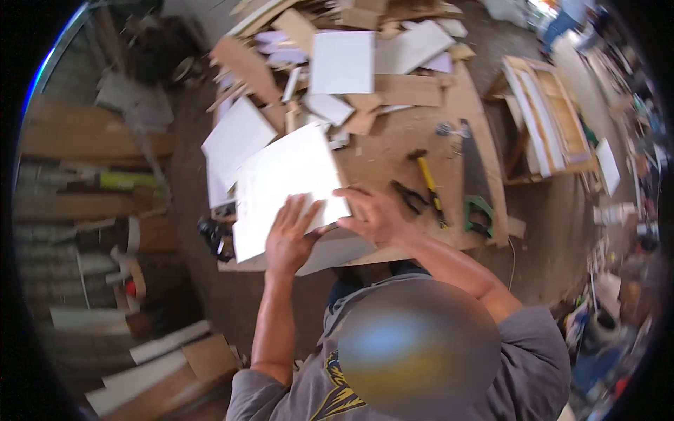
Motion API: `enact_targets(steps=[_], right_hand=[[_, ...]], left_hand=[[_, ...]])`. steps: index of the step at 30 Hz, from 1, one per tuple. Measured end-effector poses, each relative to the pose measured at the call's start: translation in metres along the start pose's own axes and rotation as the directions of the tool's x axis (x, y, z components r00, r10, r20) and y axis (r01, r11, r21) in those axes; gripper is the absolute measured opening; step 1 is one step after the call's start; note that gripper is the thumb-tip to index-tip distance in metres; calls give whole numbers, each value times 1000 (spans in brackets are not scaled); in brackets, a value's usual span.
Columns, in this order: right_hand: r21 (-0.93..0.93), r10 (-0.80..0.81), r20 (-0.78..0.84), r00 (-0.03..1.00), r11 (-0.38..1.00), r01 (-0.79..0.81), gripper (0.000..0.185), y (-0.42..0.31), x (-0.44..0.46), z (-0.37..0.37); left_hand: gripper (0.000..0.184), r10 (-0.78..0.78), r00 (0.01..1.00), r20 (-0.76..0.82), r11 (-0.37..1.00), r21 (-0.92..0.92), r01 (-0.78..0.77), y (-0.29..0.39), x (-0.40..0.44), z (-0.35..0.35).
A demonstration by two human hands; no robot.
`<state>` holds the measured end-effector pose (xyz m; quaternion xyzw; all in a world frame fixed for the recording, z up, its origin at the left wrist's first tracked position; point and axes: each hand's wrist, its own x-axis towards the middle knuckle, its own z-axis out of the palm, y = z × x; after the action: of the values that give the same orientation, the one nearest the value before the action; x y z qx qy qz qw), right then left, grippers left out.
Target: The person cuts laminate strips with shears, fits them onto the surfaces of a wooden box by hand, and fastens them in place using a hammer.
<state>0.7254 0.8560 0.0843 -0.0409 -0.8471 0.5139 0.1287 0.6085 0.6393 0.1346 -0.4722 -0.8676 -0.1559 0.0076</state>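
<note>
"At the near side of the table (393, 151), what is being handled?"

"A white rectangular panel (284, 179), thin and flat, its top bright and smooth with a few faint marks. It lies tilted to the table's edge, and its near edge is under the person's hands."

"How does it sit against each hand?"

"The left hand (288, 235) lies palm down over the near edge, fingers spread apart on the white top. The right hand (375, 216) is at the right edge by the near corner, forefinger and thumb apart, both touching it. Whether that hand clamps the edge, I can't tell."

"Anything beneath?"

"A pale board (337, 254) shows below the hands, jutting past the table's near edge."

"And around it?"

"Offcuts pile up beyond, with a white board (342, 63) on top and another pale board (235, 144) just left of the panel. To the right lie black-handled pliers (409, 196), a yellow-handled hammer (428, 182), and a handsaw (474, 165) with a green handle."

"Any writing?"

"The grey shirt (281, 400) has a yellow-and-dark print with lettering, too cut off to read. The panel's marks are too faint to make out."
</note>
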Motion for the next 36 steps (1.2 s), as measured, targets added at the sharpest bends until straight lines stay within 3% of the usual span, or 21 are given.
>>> enact_targets(steps=[4,7,10,11,12,14,18,20,23,25,26,27,30,31,33,34,36], right_hand=[[-89,-8,-48,999,996,3,57,-7,3,5],[-179,-45,-112,993,983,24,55,-10,-1,16],[-266,-51,-144,988,964,11,53,-29,0,18],[-304,-46,-151,987,953,-3,53,-34,-1,23],[-286,-20,-184,983,957,-34,51,-34,-3,29],[-250,37,-257,966,963,-103,48,-37,-5,41],[-305,111,-379,919,922,-237,45,-60,-5,69],[-359,148,-454,879,872,-333,45,-78,-4,88],[-403,169,-497,851,824,-398,43,-75,-4,99],[-424,149,-508,848,814,-397,42,-75,-2,101],[-405,164,-517,840,817,-410,42,-77,-2,104],[-388,179,-524,832,820,-421,42,-88,2,111],[-347,123,-558,820,864,-365,45,-104,14,125],[-331,86,-571,817,886,-325,46,-109,23,133],[-591,-174,-588,790,759,-273,46,-135,39,153],[-701,-291,-566,771,662,-265,47,-151,44,167],[-611,-383,-523,761,791,-22,37,-168,57,208]], left_hand=[[68,-8,1000,13,987,-163,10,-20,-9,-2],[75,-102,995,-15,990,93,103,-31,-33,-32],[82,-425,876,-228,878,130,460,-81,-67,-16],[77,-461,859,-222,863,112,492,-93,-77,-17],[78,-525,839,-140,851,-103,515,-103,-83,-21],[79,-581,812,60,686,-502,527,-123,-90,-30],[77,-472,881,-35,797,-445,409,-150,-97,-44],[77,-481,876,-26,700,-613,366,-162,-101,-41],[74,-543,836,75,478,-791,382,-168,-102,-48],[72,-520,821,235,134,-927,350,-180,-101,-40],[72,-485,817,312,-51,-943,329,-187,-100,-31],[58,-350,867,355,-211,-931,296,-197,-101,-24],[41,-360,804,473,-425,-850,311,-206,-108,-39],[31,-428,797,426,-391,-883,262,-207,-113,-54],[26,-614,682,399,-325,-914,242,-225,-127,-73],[21,-643,702,307,-326,-939,111,-252,-138,-64],[15,-781,587,212,-251,-968,16,-305,-167,-68]])
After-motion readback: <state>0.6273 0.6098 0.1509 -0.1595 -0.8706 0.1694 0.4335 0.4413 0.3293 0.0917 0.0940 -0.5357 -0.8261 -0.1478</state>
